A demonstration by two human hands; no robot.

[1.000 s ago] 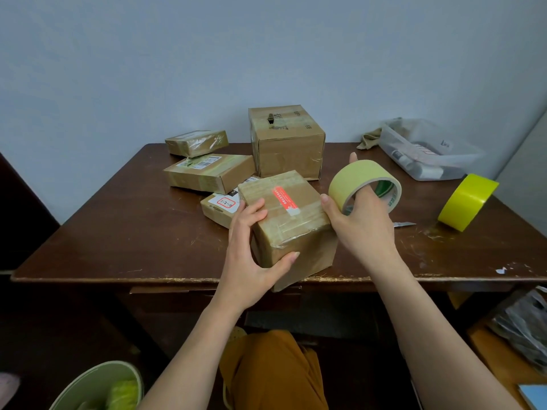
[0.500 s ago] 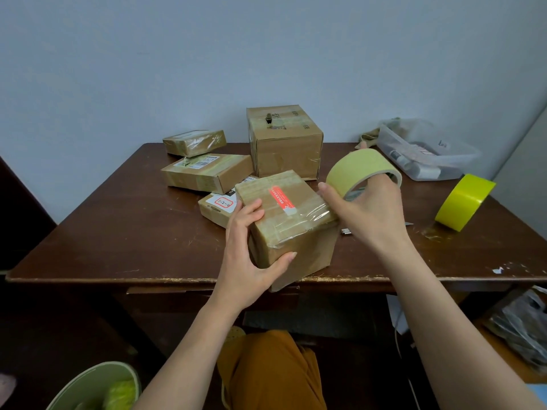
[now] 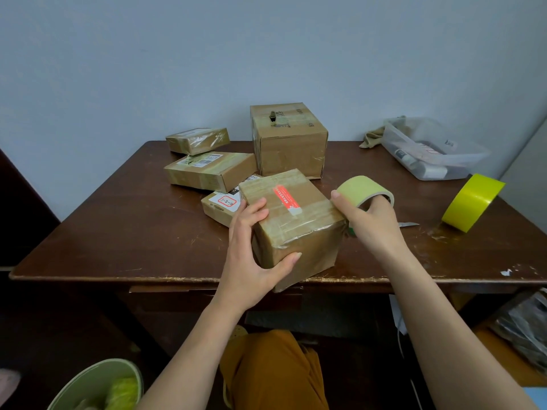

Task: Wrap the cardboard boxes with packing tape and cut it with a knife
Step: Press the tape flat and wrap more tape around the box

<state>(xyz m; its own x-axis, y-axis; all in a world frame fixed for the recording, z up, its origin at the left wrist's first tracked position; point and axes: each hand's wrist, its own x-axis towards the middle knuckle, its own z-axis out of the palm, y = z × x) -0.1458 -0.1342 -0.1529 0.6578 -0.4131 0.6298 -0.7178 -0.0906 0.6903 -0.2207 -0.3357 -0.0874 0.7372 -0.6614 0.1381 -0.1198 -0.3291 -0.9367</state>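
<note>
A tape-covered cardboard box with a red label sits at the front edge of the brown table. My left hand grips its near left corner, thumb on the front face. My right hand holds a pale green tape roll, fingers through its core, against the box's right side. A knife blade lies on the table just right of that hand, mostly hidden. A second, bright yellow tape roll stands further right.
Several other boxes stand behind: a tall one, two flat ones and a small labelled one. A clear plastic tub sits at back right. A green bin is on the floor at lower left.
My right hand has brought the tape roll down and in against the box's right edge. The left hand has kept its grip on the box.
</note>
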